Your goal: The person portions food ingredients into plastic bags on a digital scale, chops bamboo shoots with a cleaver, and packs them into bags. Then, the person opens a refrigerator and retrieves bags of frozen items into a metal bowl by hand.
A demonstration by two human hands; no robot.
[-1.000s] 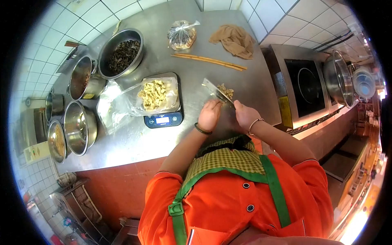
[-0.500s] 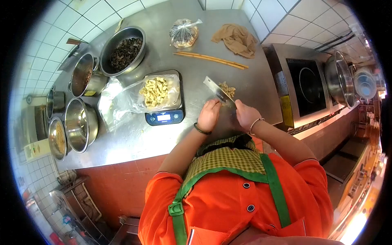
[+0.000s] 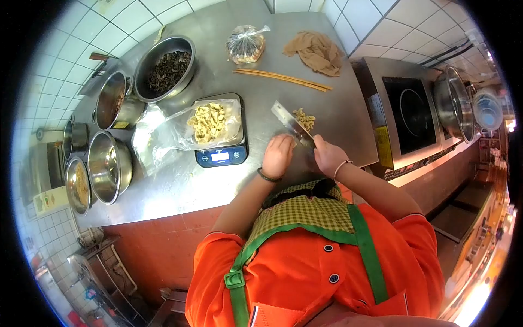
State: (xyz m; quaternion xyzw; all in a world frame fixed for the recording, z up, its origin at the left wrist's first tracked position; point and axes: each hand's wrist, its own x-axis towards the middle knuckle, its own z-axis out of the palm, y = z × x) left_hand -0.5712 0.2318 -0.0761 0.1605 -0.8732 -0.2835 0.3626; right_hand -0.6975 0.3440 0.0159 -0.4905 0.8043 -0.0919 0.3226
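Observation:
My right hand (image 3: pixel 329 157) is wrapped round the handle of a cleaver (image 3: pixel 286 117), whose blade slants up to the left over the steel table. Just beyond the blade lies a small heap of pale yellowish chopped pieces (image 3: pixel 304 118). On the near side of the blade is my left hand (image 3: pixel 278 156), its fingers bunched together; whatever they pinch is mostly hidden. Left of my hands, a digital kitchen scale (image 3: pixel 235 156) carries a clear plastic bag (image 3: pixel 182 121) spread open, with a pile of similar pale pieces (image 3: pixel 207 123) on it.
A steel bowl of dark, shredded food (image 3: pixel 170 72) stands at the back left, near several other steel bowls and pots. Chopsticks (image 3: pixel 283 79), a tied plastic bag (image 3: pixel 246 44) and a brown cloth (image 3: pixel 317 53) lie at the back. An induction cooker (image 3: pixel 408 109) stands to the right.
My left hand has drawn slightly back from the blade, toward me. The cleaver stays in my right hand in nearly the same place.

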